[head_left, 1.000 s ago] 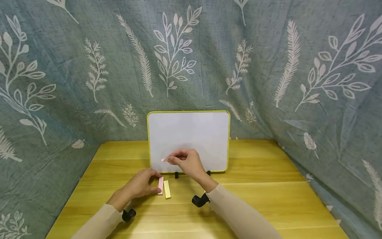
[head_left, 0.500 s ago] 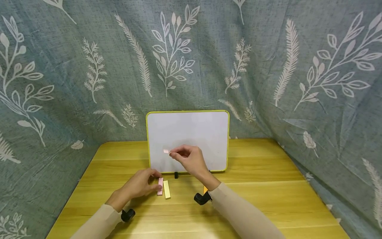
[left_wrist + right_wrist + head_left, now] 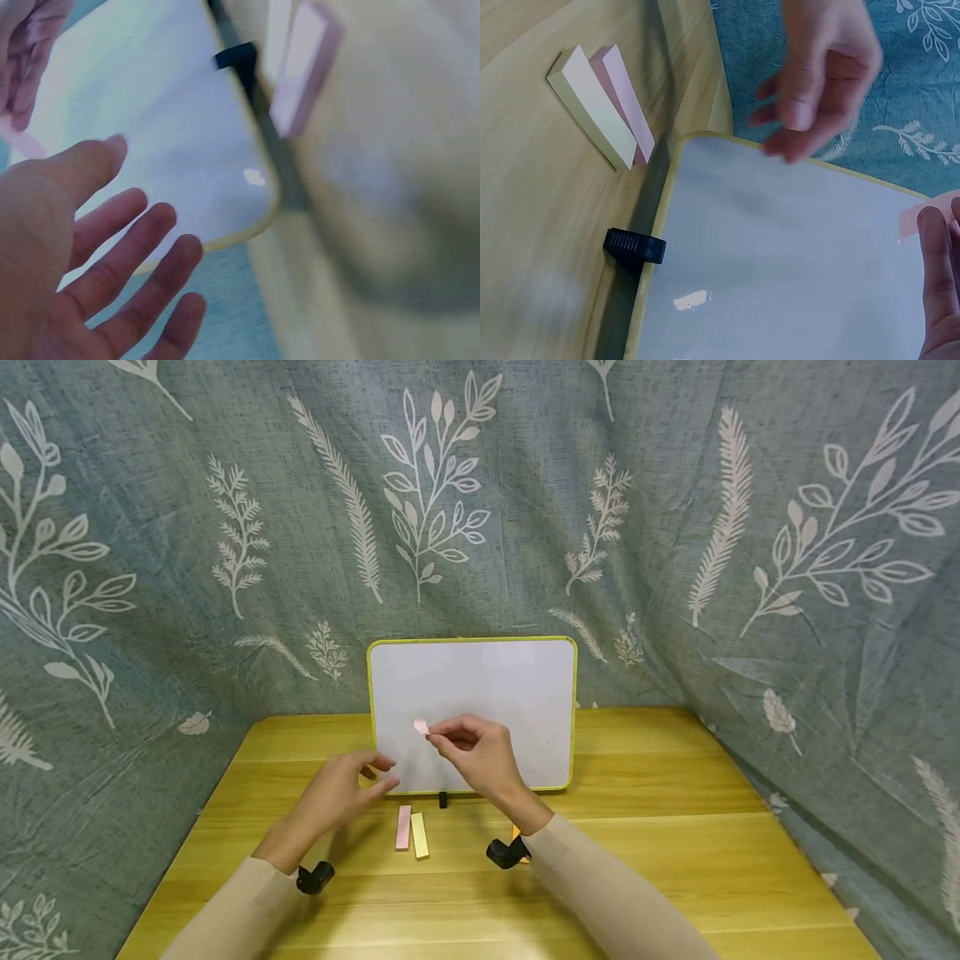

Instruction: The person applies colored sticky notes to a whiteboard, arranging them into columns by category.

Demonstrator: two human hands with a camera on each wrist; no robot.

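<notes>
Right hand (image 3: 480, 758): thumb and fingertips pinch a pink sticky-note strip (image 3: 421, 727) by one end, in front of the whiteboard's (image 3: 480, 681) left half. Likely gripped there to keep the rest flat and unsmudged; contact with the board cannot be told.

Left hand (image 3: 337, 789): fingers spread, nothing held, raised off the desk (image 3: 637, 877) by the board's lower left corner.

Pink pad (image 3: 403, 828) and yellow pad (image 3: 420, 837) lie side by side, between board and the desk's near side, presumably for easy reach. Something orange (image 3: 516, 832) lies part-hidden by the right wrist. Board upright toward the desk's far edge; black foot (image 3: 442, 800) seems to steady it.
</notes>
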